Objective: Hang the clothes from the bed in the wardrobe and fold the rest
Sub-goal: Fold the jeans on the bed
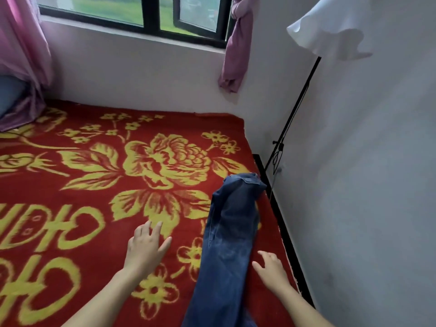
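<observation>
A pair of dark blue jeans (230,234) lies lengthwise along the right side of the bed, folded leg on leg, its far end bunched near the bed's corner. The bed is covered by a red blanket (94,185) with yellow flowers. My left hand (146,246) hovers with fingers spread over the blanket, just left of the jeans, holding nothing. My right hand (271,267) is open at the jeans' right edge, fingertips at or near the denim.
A black bed frame edge (280,227) runs along the right side against the white wall. A black lamp pole (295,114) with a white shade (330,27) stands in the corner. Pink curtains (236,55) hang by the window; a blue pillow (9,95) lies at the far left.
</observation>
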Demonstrator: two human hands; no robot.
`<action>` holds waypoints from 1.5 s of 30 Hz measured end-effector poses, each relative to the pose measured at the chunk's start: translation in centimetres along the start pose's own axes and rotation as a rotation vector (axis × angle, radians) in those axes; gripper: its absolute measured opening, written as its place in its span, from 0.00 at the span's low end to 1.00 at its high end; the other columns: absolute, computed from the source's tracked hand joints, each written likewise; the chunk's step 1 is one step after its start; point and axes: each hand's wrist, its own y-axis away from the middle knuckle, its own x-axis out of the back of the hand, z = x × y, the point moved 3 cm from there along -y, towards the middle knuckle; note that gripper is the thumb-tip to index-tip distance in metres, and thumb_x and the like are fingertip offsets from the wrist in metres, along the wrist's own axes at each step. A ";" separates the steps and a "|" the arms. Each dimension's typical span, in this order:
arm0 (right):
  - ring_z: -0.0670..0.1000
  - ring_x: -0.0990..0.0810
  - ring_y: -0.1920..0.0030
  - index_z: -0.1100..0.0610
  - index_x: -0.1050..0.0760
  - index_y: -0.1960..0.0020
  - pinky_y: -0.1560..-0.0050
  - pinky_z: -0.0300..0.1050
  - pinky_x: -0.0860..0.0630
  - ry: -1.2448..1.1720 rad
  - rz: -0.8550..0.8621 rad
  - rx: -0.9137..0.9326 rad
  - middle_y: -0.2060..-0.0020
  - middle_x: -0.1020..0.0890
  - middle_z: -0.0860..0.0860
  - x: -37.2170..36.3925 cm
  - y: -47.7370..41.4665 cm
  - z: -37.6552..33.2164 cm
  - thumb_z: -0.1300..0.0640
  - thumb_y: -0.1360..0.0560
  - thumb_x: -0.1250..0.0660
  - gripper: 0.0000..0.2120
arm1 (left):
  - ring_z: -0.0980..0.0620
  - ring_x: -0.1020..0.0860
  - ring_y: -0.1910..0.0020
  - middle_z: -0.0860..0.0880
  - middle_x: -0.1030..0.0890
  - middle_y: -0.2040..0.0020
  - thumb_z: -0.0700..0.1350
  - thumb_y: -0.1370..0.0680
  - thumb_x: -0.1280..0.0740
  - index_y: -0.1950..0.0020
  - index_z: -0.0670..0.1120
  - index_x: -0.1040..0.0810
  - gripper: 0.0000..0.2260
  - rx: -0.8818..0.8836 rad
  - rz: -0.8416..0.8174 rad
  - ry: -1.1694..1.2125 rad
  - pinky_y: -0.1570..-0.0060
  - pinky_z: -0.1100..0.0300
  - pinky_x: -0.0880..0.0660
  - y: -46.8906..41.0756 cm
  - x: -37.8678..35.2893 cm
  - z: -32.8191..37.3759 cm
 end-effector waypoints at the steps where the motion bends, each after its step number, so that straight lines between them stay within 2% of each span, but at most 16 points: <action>1: 0.53 0.34 0.32 0.53 0.37 0.28 0.34 0.44 0.35 -0.026 -0.016 0.015 0.31 0.33 0.53 0.3 -2.8 -0.3 0.47 0.21 0.41 0.23 | 0.47 0.45 0.25 0.45 0.42 0.24 0.60 0.20 0.46 0.24 0.50 0.44 0.27 0.030 -0.005 0.017 0.31 0.51 0.40 -1.5 -0.6 1.0; 6: 0.56 0.33 0.32 0.58 0.36 0.28 0.35 0.44 0.36 -0.313 -0.071 -0.027 0.32 0.32 0.58 1.7 -14.4 -0.6 0.48 0.21 0.39 0.25 | 0.47 0.46 0.25 0.46 0.42 0.24 0.61 0.21 0.46 0.24 0.51 0.44 0.28 0.197 -0.077 0.120 0.31 0.50 0.40 -7.5 -3.5 4.0; 10: 0.58 0.32 0.33 0.62 0.36 0.29 0.36 0.48 0.34 -0.607 -0.032 -0.173 0.32 0.31 0.59 3.0 -22.3 -0.4 0.48 0.21 0.39 0.26 | 0.46 0.45 0.26 0.46 0.41 0.25 0.59 0.20 0.45 0.24 0.50 0.44 0.27 0.327 -0.099 0.189 0.32 0.48 0.40 -11.9 -4.9 4.7; 16: 0.60 0.36 0.30 0.65 0.47 0.26 0.32 0.57 0.36 -1.032 -0.042 -0.429 0.28 0.37 0.59 3.3 -33.1 -0.5 0.40 0.24 0.38 0.39 | 0.44 0.45 0.27 0.46 0.39 0.26 0.58 0.20 0.45 0.25 0.49 0.42 0.26 0.431 -0.103 0.333 0.32 0.46 0.41 -18.5 -7.5 5.2; 21: 0.60 0.35 0.31 0.62 0.40 0.28 0.35 0.58 0.36 -1.180 0.024 -0.547 0.30 0.33 0.57 3.6 -39.1 0.2 0.39 0.27 0.35 0.38 | 0.45 0.43 0.27 0.47 0.37 0.26 0.57 0.20 0.44 0.26 0.49 0.40 0.25 0.419 -0.123 0.344 0.31 0.46 0.41 -20.6 -9.2 4.5; 23: 0.61 0.28 0.36 0.58 0.32 0.33 0.42 0.57 0.30 -1.279 0.028 -0.561 0.34 0.28 0.58 3.7 -40.3 0.0 0.42 0.27 0.33 0.29 | 0.45 0.43 0.27 0.47 0.37 0.27 0.56 0.20 0.43 0.26 0.50 0.39 0.24 0.429 -0.125 0.355 0.32 0.47 0.41 -20.6 -9.1 4.1; 24: 0.61 0.24 0.42 0.56 0.30 0.38 0.50 0.53 0.26 -1.355 0.017 -0.545 0.38 0.25 0.57 3.6 -40.8 -0.6 0.44 0.27 0.32 0.23 | 0.45 0.43 0.28 0.46 0.37 0.27 0.56 0.20 0.43 0.26 0.49 0.39 0.24 0.436 -0.127 0.367 0.32 0.48 0.42 -20.5 -9.2 3.8; 26: 0.58 0.20 0.54 0.53 0.31 0.44 0.68 0.44 0.28 -1.442 0.020 -0.545 0.46 0.23 0.53 3.4 -41.0 -1.7 0.48 0.27 0.30 0.16 | 0.45 0.42 0.27 0.45 0.36 0.27 0.55 0.20 0.42 0.26 0.48 0.38 0.24 0.453 -0.133 0.427 0.31 0.49 0.42 -20.1 -9.1 3.2; 29: 0.51 0.26 0.69 0.59 0.27 0.46 0.78 0.37 0.32 -1.353 0.177 -0.578 0.57 0.23 0.53 2.7 -40.9 -2.9 0.58 0.26 0.30 0.12 | 0.46 0.39 0.28 0.44 0.36 0.28 0.55 0.20 0.42 0.26 0.48 0.38 0.24 0.466 -0.138 0.533 0.31 0.50 0.42 -19.6 -8.7 2.8; 31: 0.54 0.26 0.68 0.62 0.24 0.53 0.71 0.39 0.29 -1.121 0.291 -0.466 0.62 0.23 0.55 3.0 -39.7 -4.2 0.61 0.26 0.31 0.05 | 0.46 0.38 0.29 0.44 0.36 0.28 0.55 0.20 0.42 0.26 0.48 0.38 0.24 0.452 -0.139 0.562 0.32 0.50 0.40 -19.4 -8.2 3.1; 33: 0.60 0.21 0.58 0.65 0.23 0.54 0.58 0.47 0.28 -0.793 0.368 -0.235 0.58 0.19 0.61 3.5 -37.0 -6.4 0.61 0.27 0.31 0.07 | 0.47 0.38 0.29 0.45 0.36 0.27 0.56 0.20 0.43 0.26 0.48 0.38 0.24 0.439 -0.134 0.600 0.33 0.50 0.40 -19.1 -7.5 3.8; 35: 0.63 0.20 0.61 0.64 0.23 0.58 0.60 0.51 0.28 -0.529 0.473 0.109 0.62 0.18 0.63 3.2 -32.2 -9.4 0.63 0.30 0.29 0.04 | 0.48 0.39 0.28 0.45 0.37 0.27 0.56 0.20 0.43 0.26 0.49 0.39 0.24 0.419 -0.119 0.653 0.32 0.50 0.39 -18.8 -6.7 4.8; 37: 0.58 0.22 0.72 0.59 0.21 0.62 0.67 0.47 0.26 -0.232 0.524 0.461 0.73 0.21 0.56 1.5 -25.8 -12.2 0.64 0.38 0.24 0.08 | 0.47 0.40 0.27 0.45 0.38 0.26 0.56 0.21 0.42 0.25 0.49 0.40 0.25 0.401 -0.111 0.712 0.31 0.49 0.39 -18.2 -6.2 6.1; 39: 0.52 0.25 0.75 0.51 0.18 0.60 0.68 0.39 0.29 0.005 0.443 0.739 0.76 0.24 0.50 -1.7 -18.9 -13.9 0.58 0.44 0.23 0.12 | 0.49 0.42 0.26 0.48 0.41 0.25 0.57 0.23 0.38 0.24 0.52 0.45 0.31 0.404 -0.127 0.843 0.31 0.48 0.39 -16.7 -6.0 6.9; 42: 0.47 0.27 0.75 0.45 0.18 0.61 0.66 0.38 0.32 0.171 0.264 0.932 0.76 0.26 0.47 -6.6 -9.9 -14.1 0.53 0.42 0.27 0.10 | 0.55 0.35 0.32 0.56 0.36 0.31 0.61 0.32 0.28 0.23 0.57 0.53 0.46 0.417 -0.151 1.122 0.37 0.57 0.34 -14.0 -6.3 6.8; 45: 0.45 0.28 0.77 0.45 0.18 0.62 0.67 0.36 0.32 0.243 0.158 0.999 0.77 0.28 0.45 -9.7 -3.0 -14.0 0.55 0.38 0.36 0.11 | 0.49 0.31 0.34 0.51 0.33 0.32 0.49 0.32 0.23 0.23 0.52 0.51 0.48 0.622 -0.038 1.139 0.36 0.49 0.31 -11.3 -8.7 3.1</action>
